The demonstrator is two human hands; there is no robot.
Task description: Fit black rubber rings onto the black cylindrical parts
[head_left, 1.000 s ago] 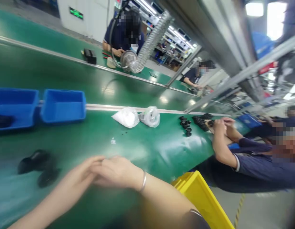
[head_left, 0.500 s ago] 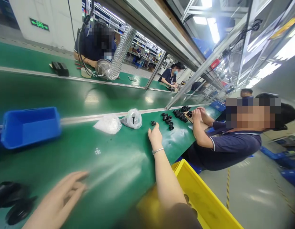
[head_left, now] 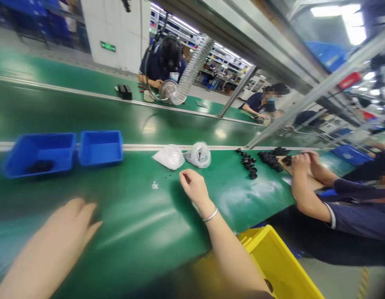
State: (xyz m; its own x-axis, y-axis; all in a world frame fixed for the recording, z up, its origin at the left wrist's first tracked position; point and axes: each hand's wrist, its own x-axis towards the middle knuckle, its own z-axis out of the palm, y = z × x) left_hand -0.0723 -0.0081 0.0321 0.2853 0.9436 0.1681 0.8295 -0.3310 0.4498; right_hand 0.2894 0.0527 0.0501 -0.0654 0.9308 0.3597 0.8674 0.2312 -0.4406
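Note:
My right hand (head_left: 195, 189), with a bracelet on its wrist, is over the green table just below the clear plastic bags. Its fingers are curled in towards the thumb; whether anything is between them is hidden. To its left are a few tiny black bits (head_left: 167, 176) and a small cluster of white pieces (head_left: 155, 185). A bag of white pieces (head_left: 170, 157) and an open clear bag (head_left: 199, 154) with something dark inside lie beyond it. My left hand (head_left: 70, 222) is blurred above the table at the lower left, its fingers apart and nothing visible in them.
Two blue bins (head_left: 100, 148) stand at the left along a rail, one holding something black. Several black parts (head_left: 248, 162) lie to the right, close to a co-worker's hands (head_left: 304, 164). A yellow crate (head_left: 282, 257) is by my right forearm. Metal framing (head_left: 273, 118) crosses overhead.
My right hand has drawn back leftward from a small black part by the group to the spot below the bags. My left hand has left the black parts' area; the view has turned left.

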